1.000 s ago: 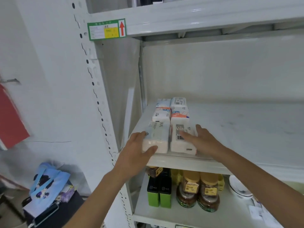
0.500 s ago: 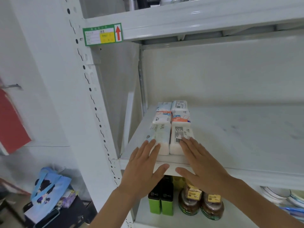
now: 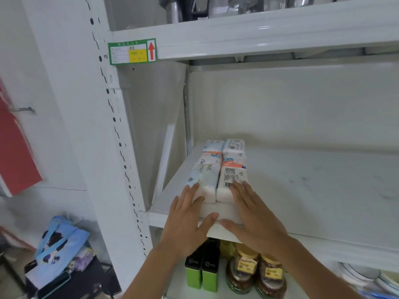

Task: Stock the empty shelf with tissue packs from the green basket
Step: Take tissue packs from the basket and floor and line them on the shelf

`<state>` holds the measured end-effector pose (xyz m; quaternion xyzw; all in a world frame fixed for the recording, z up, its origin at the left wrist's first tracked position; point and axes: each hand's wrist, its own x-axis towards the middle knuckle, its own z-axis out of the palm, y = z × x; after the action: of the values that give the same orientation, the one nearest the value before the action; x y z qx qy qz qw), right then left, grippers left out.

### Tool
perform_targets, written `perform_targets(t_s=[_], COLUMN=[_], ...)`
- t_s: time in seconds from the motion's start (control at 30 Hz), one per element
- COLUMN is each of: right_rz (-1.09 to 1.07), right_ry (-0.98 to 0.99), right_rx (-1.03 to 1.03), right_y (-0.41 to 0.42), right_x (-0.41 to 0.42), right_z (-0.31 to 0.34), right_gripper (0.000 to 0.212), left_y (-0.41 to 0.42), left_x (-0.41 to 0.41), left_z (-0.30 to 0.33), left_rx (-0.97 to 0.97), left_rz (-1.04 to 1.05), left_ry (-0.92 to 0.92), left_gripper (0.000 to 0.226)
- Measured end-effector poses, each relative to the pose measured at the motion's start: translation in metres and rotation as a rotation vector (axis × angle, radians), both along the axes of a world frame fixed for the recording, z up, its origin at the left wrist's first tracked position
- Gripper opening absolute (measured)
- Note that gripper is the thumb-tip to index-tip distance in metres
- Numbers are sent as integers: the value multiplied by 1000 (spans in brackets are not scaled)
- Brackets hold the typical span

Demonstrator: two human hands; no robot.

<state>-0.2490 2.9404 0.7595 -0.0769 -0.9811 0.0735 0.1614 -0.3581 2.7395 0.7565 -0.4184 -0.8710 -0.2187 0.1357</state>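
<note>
— See the tissue packs (image 3: pixel 218 169)? Two rows running front to back at the left end of the shelf (image 3: pixel 313 190), tight against each other, the nearest pair sitting just behind the front lip.

— And the hands?

— Both flat and spread, gripping nothing. The left hand (image 3: pixel 186 223) lies over the shelf lip with its fingertips on the near end of the left pack; the right hand (image 3: pixel 251 214) does the same on the right pack. Thumbs nearly meet on the lip between them.

— So squaring them up, I'd guess.

— That's my read. To do it well, push with both palms evenly so the two rows slide back together and don't fan apart. The packs look soft, so a gentle press; hard fingers would dent the wrapping.

— Plenty of room?

— The shelf to the right of the packs is bare, so most of the stocking looks undone. Keeping these rows straight leaves a clean edge for the next ones.

— The green basket?

— Not in view from here.
</note>
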Motion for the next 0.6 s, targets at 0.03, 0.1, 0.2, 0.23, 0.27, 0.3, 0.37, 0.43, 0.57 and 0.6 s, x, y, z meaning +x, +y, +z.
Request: perform_targets(t_s=[0.03,0.1,0.2,0.23,0.27,0.3,0.37,0.43,0.57,0.6], right_rz=[8,22,59,102,158,209,257,248,125,80], right_ry=[11,50,194,269,341,400,441,374,142,61], right_rx=[7,24,106,113,87,45,-17,-41,-65,-69], right_y=[0,-1,-7,-9,-12,-16,-26,-37,-59,-68], right_x=[1,5,19,25,33,42,61,82,121,130], right_z=[0,0,-6,-13,-24,-39,-75,-116,-195,-213], right_gripper=[101,100,89,81,73,66,57,53,63,68], left_y=[-1,-5,-11,-13,-16,-21,-33,-45,-68,-74], left_x=[4,15,40,48,56,64,78,90,105,106], left_z=[-8,-26,-55,-65,-76,-88,-112,-139,-192,-206], left_rx=[14,59,173,224,272,303,299,220,55,7], left_rz=[3,39,90,97,98,96,116,156,134,126], left_ry=[0,24,55,46,32,16,-27,-97,-219,-256], left_gripper=[80,73,58,55,54,54,52,48,46,48])
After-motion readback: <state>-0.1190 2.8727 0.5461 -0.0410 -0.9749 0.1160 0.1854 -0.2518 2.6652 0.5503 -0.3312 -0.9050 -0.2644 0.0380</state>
